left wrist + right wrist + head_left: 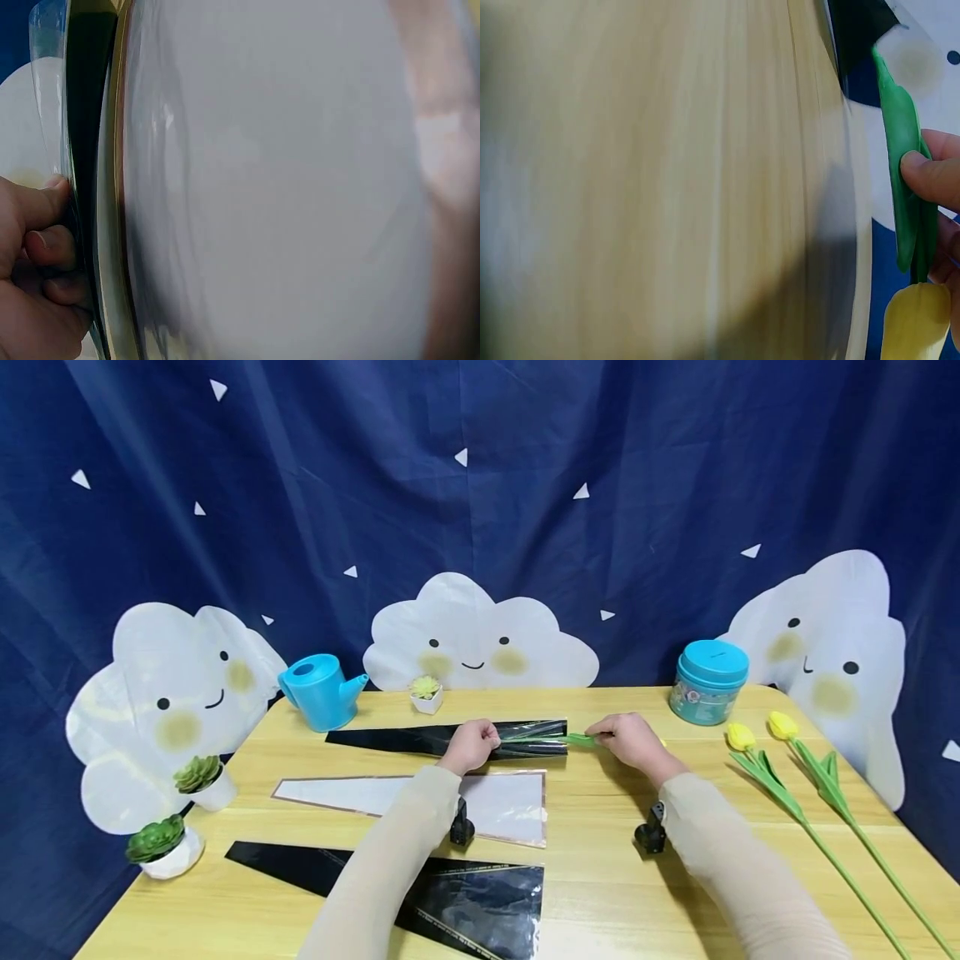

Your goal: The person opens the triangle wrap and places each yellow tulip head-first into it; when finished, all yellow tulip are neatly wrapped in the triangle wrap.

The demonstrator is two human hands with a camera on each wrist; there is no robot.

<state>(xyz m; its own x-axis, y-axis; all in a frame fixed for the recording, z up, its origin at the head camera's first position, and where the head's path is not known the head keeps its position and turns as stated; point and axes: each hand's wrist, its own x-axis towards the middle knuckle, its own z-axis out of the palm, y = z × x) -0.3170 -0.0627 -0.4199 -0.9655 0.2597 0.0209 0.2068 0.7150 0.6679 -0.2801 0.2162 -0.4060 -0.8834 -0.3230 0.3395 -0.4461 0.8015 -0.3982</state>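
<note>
My left hand pinches the edge of a black, clear-fronted flower sleeve lying toward the back of the table. In the left wrist view the thumb and fingers grip its dark edge. Out of the sleeve's wide right end comes the green stem of a yellow tulip. My right hand holds this tulip by its leaves, between thumb and fingers, with the bloom toward the right. The stem's lower part lies inside the sleeve, and its end is hidden.
A white sleeve and another black sleeve lie nearer. Two yellow tulips lie at right. A blue watering can, a small potted plant and a blue-lidded jar stand behind; two succulents stand left.
</note>
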